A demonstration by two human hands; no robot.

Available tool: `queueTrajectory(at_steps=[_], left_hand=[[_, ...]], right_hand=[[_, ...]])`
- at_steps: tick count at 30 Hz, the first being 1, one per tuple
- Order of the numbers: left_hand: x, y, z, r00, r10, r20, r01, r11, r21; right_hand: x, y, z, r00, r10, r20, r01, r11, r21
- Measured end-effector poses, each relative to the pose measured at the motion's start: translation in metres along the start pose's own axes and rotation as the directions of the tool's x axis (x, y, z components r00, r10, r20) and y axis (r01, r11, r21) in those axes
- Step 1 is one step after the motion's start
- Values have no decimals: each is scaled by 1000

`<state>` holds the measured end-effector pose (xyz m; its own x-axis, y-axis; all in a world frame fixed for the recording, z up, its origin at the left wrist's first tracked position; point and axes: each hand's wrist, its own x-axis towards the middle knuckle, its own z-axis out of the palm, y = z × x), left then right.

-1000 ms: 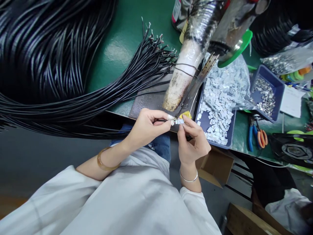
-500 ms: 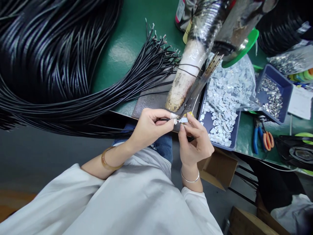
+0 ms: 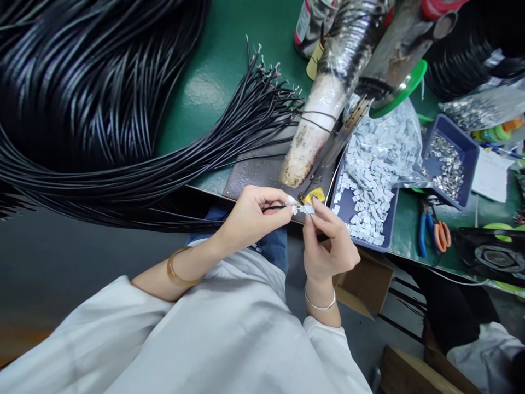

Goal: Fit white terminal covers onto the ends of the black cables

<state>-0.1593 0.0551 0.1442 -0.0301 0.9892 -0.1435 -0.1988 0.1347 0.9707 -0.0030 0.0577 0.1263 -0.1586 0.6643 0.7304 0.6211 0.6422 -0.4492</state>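
Observation:
My left hand (image 3: 256,216) is closed in a pinch on the end of a black cable (image 3: 275,207). White wrapping covers its fingertips. My right hand (image 3: 330,241) pinches a small pale silvery tab (image 3: 307,209) at the cable's tip; whether the two are joined is too small to tell. Just beyond the fingers lie a yellow pad (image 3: 315,196) and the lower end of a dark metal rod (image 3: 324,167). A bundle of black cables (image 3: 197,148) with stripped ends fans out to the left.
A blue tray (image 3: 390,219) of silvery tabs stands at the right, with another blue tray (image 3: 471,169) of metal parts behind it. A white, dirt-stained duct (image 3: 314,120) slants over the bench. Pliers (image 3: 424,232) and orange-handled scissors (image 3: 442,235) lie farther right.
Both hands have drawn slightly down from the metal rod, still holding the cable and tab. More of the yellow pad shows. A thin white strand above my right hand is out of sight.

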Motion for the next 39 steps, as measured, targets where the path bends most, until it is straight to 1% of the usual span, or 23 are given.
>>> queueTrajectory(at_steps=[2, 4, 6, 7, 9, 12, 15, 18, 24, 32, 35, 39], left_hand=[[-1, 0, -2, 1000, 7, 14, -7, 1000, 2], [-2, 0, -3, 999, 19, 27, -19, 1000, 7], [-2, 0, -4, 998, 36, 41, -37, 999, 12], [-2, 0, -4, 998, 46, 49, -47, 999, 13], [-2, 0, -3, 997, 66, 41, -67, 998, 21], [-1, 2, 0, 996, 84, -14, -82, 994, 70], [1, 1, 2, 995, 88, -47, -82, 990, 114], [3, -1, 3, 995, 78, -66, -70, 990, 120], [7, 1, 4, 995, 14, -96, -12, 1000, 23], [8, 6, 2, 998, -37, -60, 33, 997, -67], [9, 7, 2, 998, -38, -50, 34, 997, -70], [9, 7, 4, 995, -37, -89, 35, 999, -30]], right_hand=[[0, -1, 0, 991, 130, 22, -132, 986, 105], [0, -3, 0, 966, 254, 55, -260, 946, 195], [-1, -3, 0, 943, 322, 77, -331, 913, 239], [-1, -3, 1, 943, 323, 73, -332, 912, 242], [-1, -3, 2, 962, 271, 42, -274, 938, 213], [-1, -2, 4, 981, 191, 14, -191, 969, 154], [1, -1, 4, 978, 200, 50, -206, 969, 140], [4, 0, 4, 973, 216, 82, -226, 962, 151], [8, 0, 6, 962, 249, 110, -265, 950, 166], [14, -5, 1, 978, 176, 110, -193, 966, 171], [12, -3, 2, 974, 211, 85, -223, 957, 186], [11, 0, 4, 966, 244, 91, -256, 952, 166]])
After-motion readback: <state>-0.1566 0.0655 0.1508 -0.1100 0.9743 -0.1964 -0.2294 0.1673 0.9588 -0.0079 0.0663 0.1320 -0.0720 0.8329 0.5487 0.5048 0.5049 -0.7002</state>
